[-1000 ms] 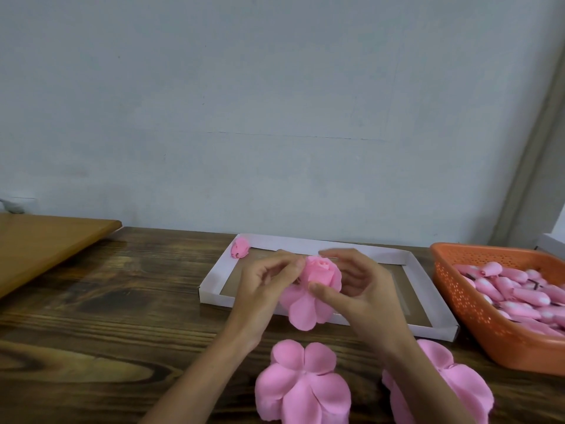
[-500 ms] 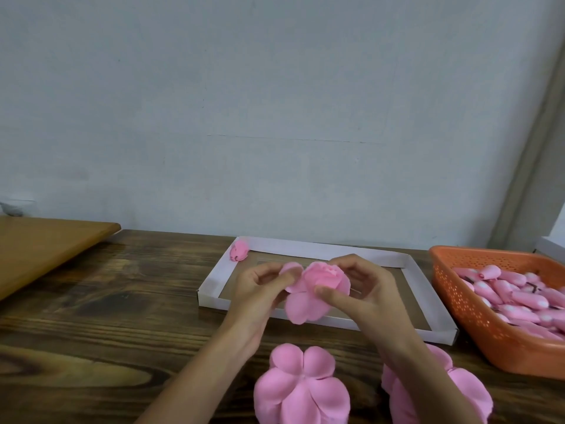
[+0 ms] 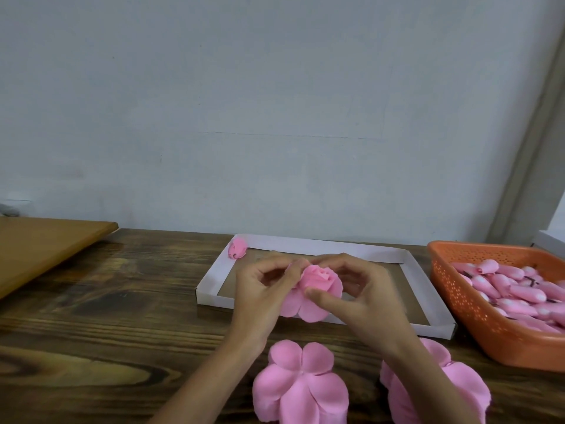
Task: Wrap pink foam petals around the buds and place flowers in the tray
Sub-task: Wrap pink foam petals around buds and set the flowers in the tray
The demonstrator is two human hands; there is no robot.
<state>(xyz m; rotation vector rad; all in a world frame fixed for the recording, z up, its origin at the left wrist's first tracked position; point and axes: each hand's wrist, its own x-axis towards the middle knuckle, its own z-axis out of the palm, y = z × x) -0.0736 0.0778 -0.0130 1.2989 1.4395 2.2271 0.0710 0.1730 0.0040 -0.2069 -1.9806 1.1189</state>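
1. Since a second ago, raised one loose petal (image 3: 293,266) from below the flower (image 3: 308,278) up along its left side, level with the top; kept both hands in much the same spot above the tray
2. With the left hand (image 3: 260,292), pinching that petal between thumb and curled fingertips and pressing it in toward the rolled bud (image 3: 322,272) at the flower's centre
3. With the right hand (image 3: 363,298), gripping the flower from the right side: thumb laid across its near face, remaining fingers curled round the far side
4. Holding the flower clear of the bench, over the near part of the shallow white tray (image 3: 308,244), with two petals not yet wrapped hanging down beneath it
5. In the far left corner of the tray, one finished flower (image 3: 237,248), resting against the rim
6. Just beside the tray on the right, an orange perforated basket (image 3: 458,289) heaped with loose buds (image 3: 513,289), pink and lying in all directions
7. On the dark wooden bench (image 3: 122,301) at the near edge of view, one flat fan of petals (image 3: 301,390) between the two forearms, and a second fan (image 3: 464,384) further right, partly hidden under the right forearm
8. At far left, a lighter brown board (image 3: 46,243) jutting in over the bench; behind everything, a plain pale wall (image 3: 275,102)
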